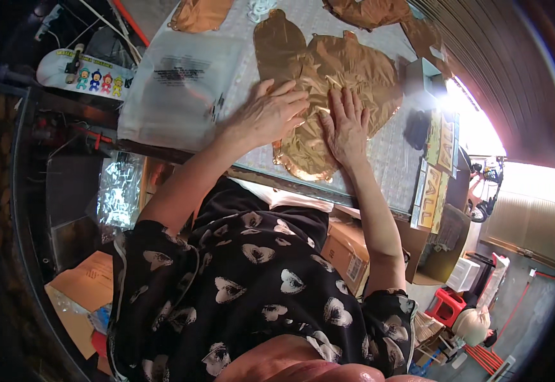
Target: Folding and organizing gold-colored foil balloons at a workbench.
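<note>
A deflated gold foil balloon (357, 67) lies spread on the table, wrinkled, with a rounded lobe pointing away at its upper left. My left hand (268, 116) rests on its left side, fingers apart and slightly bent. On its middle, my right hand (346, 130) presses down flat with the fingers stretched out. Neither hand grips anything. Just left of my left hand is a clear plastic bag (163, 111) with dark print, lying flat on the table (386, 172).
More gold foil pieces (200, 14) lie at the far edge, beside white string (261, 9). At the table's right stand a small grey box (419, 77) and yellow lettered panels (442, 153). Cardboard boxes (344, 251) sit below. A skateboard (86, 76) is at left.
</note>
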{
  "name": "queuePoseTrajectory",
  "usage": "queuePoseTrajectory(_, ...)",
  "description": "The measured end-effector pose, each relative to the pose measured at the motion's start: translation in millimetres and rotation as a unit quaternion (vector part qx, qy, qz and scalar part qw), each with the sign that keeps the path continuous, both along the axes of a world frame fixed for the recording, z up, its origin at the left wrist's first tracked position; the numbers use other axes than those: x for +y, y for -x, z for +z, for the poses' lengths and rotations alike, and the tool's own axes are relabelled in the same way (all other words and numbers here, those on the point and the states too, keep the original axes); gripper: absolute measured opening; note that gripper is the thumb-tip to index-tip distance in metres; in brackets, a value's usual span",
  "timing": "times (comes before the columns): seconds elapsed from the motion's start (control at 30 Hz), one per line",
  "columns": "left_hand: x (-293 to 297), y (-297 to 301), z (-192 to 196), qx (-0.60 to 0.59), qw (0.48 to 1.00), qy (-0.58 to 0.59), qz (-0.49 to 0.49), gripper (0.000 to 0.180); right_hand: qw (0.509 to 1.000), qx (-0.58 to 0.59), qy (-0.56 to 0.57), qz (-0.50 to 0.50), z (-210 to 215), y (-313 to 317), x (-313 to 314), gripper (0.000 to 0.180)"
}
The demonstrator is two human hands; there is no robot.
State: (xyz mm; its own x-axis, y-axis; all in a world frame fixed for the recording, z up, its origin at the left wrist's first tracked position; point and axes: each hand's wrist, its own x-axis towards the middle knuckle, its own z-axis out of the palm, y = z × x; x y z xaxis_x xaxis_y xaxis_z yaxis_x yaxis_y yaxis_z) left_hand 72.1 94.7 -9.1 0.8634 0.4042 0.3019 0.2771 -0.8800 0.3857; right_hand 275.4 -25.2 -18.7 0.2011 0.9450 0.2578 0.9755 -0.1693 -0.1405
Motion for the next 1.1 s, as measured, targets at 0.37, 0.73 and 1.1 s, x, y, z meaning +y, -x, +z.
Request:
queuePoseTrajectory(0.37, 5, -2, 13, 0.012, 0.999, 0.032, -0.024, 0.033, 0.999, 0.024, -0.018, -0.013, 1, 0, 2, 0.059)
queuePoseTrajectory(0.73, 1, -8, 31, 0.011, 1.0, -0.01, -0.024, 0.031, 0.976, 0.098, -0.188, -0.044, 29, -2, 0, 0.043)
queuePoseTrajectory(1.1, -27, -249, 114, -0.139, 0.956, -0.156, -0.206, 0.011, 0.947, 0.232, -0.193, -0.107, 137, -94, -131, 0.016)
